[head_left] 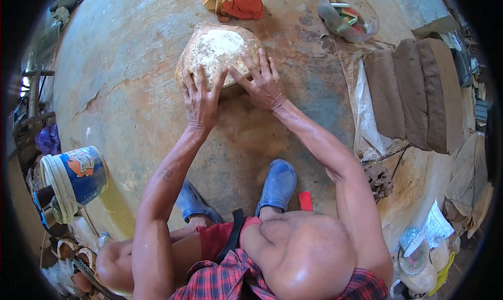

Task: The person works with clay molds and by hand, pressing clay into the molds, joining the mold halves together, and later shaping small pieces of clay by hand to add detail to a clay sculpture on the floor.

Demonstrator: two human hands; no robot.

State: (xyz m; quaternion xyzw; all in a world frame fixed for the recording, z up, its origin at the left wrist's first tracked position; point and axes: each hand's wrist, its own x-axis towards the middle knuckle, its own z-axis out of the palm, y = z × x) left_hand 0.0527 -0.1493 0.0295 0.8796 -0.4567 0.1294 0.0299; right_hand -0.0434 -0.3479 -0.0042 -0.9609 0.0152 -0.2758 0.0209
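A rounded, dome-like block (220, 51), whitish on top and tan around its sides, rests on the floor in front of me. I cannot tell what it is made of. My left hand (201, 101) lies on its near left side, fingers spread and pointing away from me. On its near right side, my right hand (264, 85) rests with fingers outstretched and the thumb toward the left thumb. Both hands touch the block with their fingers. Its near underside is in shadow between my wrists.
An orange cloth bundle (230, 1) lies beyond the block. A translucent tub (348, 14) with small items stands far right. Thick brown clay-like slabs (414, 93) lie on sheeting at the right. To the left is a blue-and-white bucket (84, 169). My blue clogs (277, 182) are below.
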